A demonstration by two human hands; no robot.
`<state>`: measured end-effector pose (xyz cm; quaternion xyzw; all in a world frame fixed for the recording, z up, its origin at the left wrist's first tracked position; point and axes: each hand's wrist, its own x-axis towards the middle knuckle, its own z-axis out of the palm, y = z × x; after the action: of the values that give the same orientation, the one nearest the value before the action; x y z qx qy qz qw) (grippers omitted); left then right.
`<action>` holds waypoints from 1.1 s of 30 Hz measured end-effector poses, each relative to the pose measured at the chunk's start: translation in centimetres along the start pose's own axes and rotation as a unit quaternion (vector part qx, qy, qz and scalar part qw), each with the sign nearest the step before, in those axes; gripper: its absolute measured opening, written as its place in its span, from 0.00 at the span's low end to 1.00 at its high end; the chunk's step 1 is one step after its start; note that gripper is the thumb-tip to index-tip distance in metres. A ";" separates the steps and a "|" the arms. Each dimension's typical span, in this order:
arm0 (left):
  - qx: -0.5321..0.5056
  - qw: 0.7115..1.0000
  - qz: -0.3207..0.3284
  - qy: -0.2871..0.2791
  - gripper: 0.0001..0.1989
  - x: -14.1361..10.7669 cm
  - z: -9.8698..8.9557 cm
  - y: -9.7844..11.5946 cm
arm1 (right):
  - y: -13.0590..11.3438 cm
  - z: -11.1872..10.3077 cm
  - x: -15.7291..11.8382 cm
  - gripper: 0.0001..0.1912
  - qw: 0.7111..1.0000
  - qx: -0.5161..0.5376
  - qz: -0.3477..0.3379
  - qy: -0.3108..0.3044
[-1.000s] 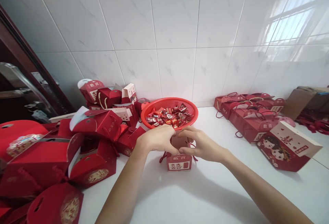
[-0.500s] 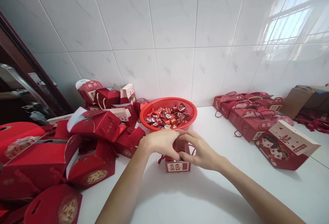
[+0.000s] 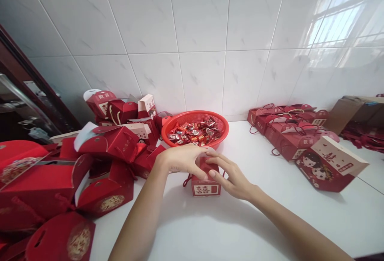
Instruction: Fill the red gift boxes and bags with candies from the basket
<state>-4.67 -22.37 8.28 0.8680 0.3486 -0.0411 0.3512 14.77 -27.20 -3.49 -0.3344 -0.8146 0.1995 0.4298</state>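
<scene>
A small dark red gift box [image 3: 206, 189] with a white double-happiness label on its front stands upright on the white table, between my hands. My left hand [image 3: 183, 160] arches over its top from the left, thumb at the front and fingers towards the back, partly hidden. From the right, my right hand [image 3: 232, 176] holds the top too, its thumb and fingers on the red flaps. A red cord loop sticks out at the box's left side. Just behind, a red plastic basket [image 3: 225, 137] holds several wrapped candies [image 3: 195, 132].
Bright red gift boxes [image 3: 45, 189] are heaped at the left. Dark red boxes with cord handles [image 3: 282, 139] stand in rows at the back right, with a cream-lidded box [image 3: 327, 169] in front. A brown carton [image 3: 345, 115] is beyond them. A tiled wall [image 3: 204, 81] rises behind.
The box's open top has been folded over, and red flaps now cover the opening. My fingers have come out of it onto the flaps. The view has shifted slightly.
</scene>
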 end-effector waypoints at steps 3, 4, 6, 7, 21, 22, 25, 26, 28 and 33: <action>0.003 1.000 -0.007 0.000 0.34 -0.3 -0.3 0.0 | 0.2 0.0 -0.3 0.16 1.000 0.003 0.023 0.002; 0.002 1.000 -0.011 -0.004 0.35 -0.4 -0.4 0.0 | 0.3 -0.1 -0.3 0.17 1.000 0.003 0.026 -0.001; -0.004 1.000 -0.021 -0.019 0.36 -0.6 -0.6 -0.1 | 0.3 -0.2 -0.4 0.19 1.000 0.004 0.021 -0.009; -0.008 0.999 -0.024 -0.026 0.37 -0.6 -0.6 -0.1 | 0.3 -0.2 -0.4 0.19 1.000 0.003 0.014 -0.012; 0.088 0.984 -0.114 0.101 0.35 1.2 0.0 -1.4 | 1.2 1.3 -0.3 0.10 0.994 -0.098 -0.045 0.025; 0.091 0.984 -0.116 0.098 0.33 1.2 0.0 -1.3 | 1.2 1.3 -0.3 0.10 0.993 -0.100 -0.050 0.026; 0.107 0.983 -0.131 0.079 0.21 1.3 0.0 -1.2 | 1.4 1.3 -0.2 0.09 0.992 -0.106 -0.064 0.027; 0.110 0.982 -0.134 0.075 0.18 1.3 0.0 -1.2 | 1.5 1.3 -0.2 0.09 0.991 -0.109 -0.069 0.029; 0.112 0.981 -0.137 0.075 0.17 1.4 -0.1 -1.3 | 1.7 1.4 -0.4 0.08 0.989 -0.112 -0.081 0.043; 0.119 0.979 -0.141 0.086 0.18 1.3 -0.1 -1.3 | 2.4 2.1 -0.9 0.06 0.978 -0.122 -0.113 0.126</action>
<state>-4.50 -20.87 7.18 0.8462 0.4887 -0.0566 0.2045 14.27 -26.26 -6.60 -0.3123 -0.8047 0.0048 0.5049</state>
